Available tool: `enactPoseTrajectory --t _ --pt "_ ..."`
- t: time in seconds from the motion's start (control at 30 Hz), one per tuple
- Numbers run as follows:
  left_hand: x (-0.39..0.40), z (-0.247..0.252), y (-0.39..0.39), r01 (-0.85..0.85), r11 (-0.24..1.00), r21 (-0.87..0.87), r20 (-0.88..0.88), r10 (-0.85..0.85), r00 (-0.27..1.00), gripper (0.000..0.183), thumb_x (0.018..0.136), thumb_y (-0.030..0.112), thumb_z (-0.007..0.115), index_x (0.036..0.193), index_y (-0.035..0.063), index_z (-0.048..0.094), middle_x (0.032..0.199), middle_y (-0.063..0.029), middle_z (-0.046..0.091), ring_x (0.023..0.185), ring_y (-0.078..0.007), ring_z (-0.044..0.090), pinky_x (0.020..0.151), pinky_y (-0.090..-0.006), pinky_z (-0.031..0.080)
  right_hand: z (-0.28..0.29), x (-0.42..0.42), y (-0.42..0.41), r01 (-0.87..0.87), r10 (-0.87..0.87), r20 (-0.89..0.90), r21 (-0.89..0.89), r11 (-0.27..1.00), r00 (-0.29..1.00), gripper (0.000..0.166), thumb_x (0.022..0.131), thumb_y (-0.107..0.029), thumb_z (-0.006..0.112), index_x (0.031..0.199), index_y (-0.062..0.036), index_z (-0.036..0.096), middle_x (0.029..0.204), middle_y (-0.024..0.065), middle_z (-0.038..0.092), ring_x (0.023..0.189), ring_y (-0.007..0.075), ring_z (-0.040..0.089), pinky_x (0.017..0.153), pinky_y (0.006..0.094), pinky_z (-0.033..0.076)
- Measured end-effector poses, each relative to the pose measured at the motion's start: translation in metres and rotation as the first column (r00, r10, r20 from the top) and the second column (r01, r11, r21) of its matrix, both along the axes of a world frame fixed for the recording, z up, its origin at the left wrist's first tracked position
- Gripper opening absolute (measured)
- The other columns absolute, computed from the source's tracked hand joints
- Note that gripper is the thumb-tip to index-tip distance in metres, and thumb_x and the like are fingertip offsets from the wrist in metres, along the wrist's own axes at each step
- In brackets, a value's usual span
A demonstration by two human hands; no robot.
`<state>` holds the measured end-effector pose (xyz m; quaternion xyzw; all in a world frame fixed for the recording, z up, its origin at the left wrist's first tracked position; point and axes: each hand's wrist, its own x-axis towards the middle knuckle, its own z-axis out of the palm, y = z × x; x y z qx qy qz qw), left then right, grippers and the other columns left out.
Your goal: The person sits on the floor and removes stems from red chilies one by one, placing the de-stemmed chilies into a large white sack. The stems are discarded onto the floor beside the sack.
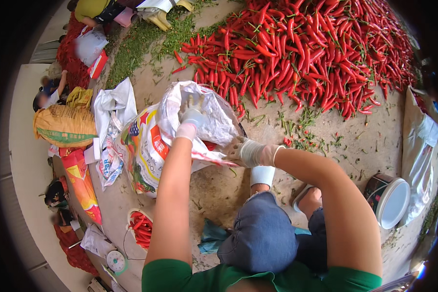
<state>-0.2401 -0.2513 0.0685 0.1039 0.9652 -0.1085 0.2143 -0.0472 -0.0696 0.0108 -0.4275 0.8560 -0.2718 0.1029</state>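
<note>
A large printed woven plastic sack (142, 146) lies before me with its white mouth wide apart. My left hand (191, 113), in a thin dirty glove, reaches into the mouth against the white lining, fingers spread. My right hand (246, 151), also gloved, is at the sack's near right rim, its fingers bent over the edge; whether they pinch it is hard to tell. Something red shows between the folds inside. Beyond the sack, a big heap of red chili peppers (295, 54) covers the floor, with green stems (295, 124) scattered in front.
A bucket of red chilies (141, 228) stands at lower left, near a dial scale (116, 261). Full sacks (64, 126) are at left. An empty-looking white-lidded dark bucket (387, 200) and a tall white sack (419, 157) stand right. Several people work at left.
</note>
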Motion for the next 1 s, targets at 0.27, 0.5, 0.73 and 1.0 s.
enactPoseTrajectory --t 0.27,0.5,0.73,1.0 --pt "-0.046 -0.001 0.009 0.03 0.868 0.496 -0.352 0.17 0.92 0.072 0.084 0.034 0.064 0.149 0.0198 0.037 0.16 -0.0201 0.014 0.134 -0.0407 0.042 0.107 -0.0418 0.041 -0.02 0.015 0.01 0.229 -0.239 0.109 0.096 0.969 0.965 0.042 0.098 -0.041 0.041 0.129 -0.022 0.061 0.1 0.0078 0.071 0.099 0.0302 0.064 0.099 0.0432 0.043" --pt "0.024 0.095 0.055 0.382 0.507 0.772 -0.421 -0.042 0.906 0.033 0.093 0.026 0.058 0.114 0.0017 0.067 0.119 -0.0197 0.064 0.116 -0.0365 0.058 0.101 -0.0418 0.043 0.051 0.036 -0.01 0.216 -0.186 0.306 -0.067 0.974 0.934 0.036 0.09 -0.033 0.054 0.121 -0.0158 0.06 0.102 0.014 0.064 0.092 0.0312 0.063 0.092 0.0461 0.045" --pt "0.208 0.07 -0.083 -0.002 0.57 0.822 -0.569 0.821 0.049 0.044 0.097 0.023 0.048 0.135 -0.0014 0.049 0.133 -0.0205 0.054 0.118 -0.0339 0.056 0.103 -0.042 0.043 0.057 -0.09 0.004 0.179 -0.098 -0.543 0.098 0.979 0.834 0.065 0.078 -0.038 0.066 0.139 -0.0255 0.048 0.143 0.0085 0.045 0.134 0.0267 0.042 0.116 0.0488 0.024" --pt "0.158 -0.088 -0.156 0.047 -0.806 0.591 0.778 0.584 0.233 0.065 0.099 0.047 0.039 0.143 -0.0007 0.042 0.145 -0.012 0.046 0.137 -0.0306 0.039 0.112 -0.0397 0.034 -0.031 -0.118 -0.068 0.074 0.083 -0.459 0.313 0.947 0.884 0.028 0.081 -0.025 0.057 0.106 -0.0204 0.07 0.13 0.0045 0.057 0.132 0.0252 0.042 0.115 0.0536 0.024"
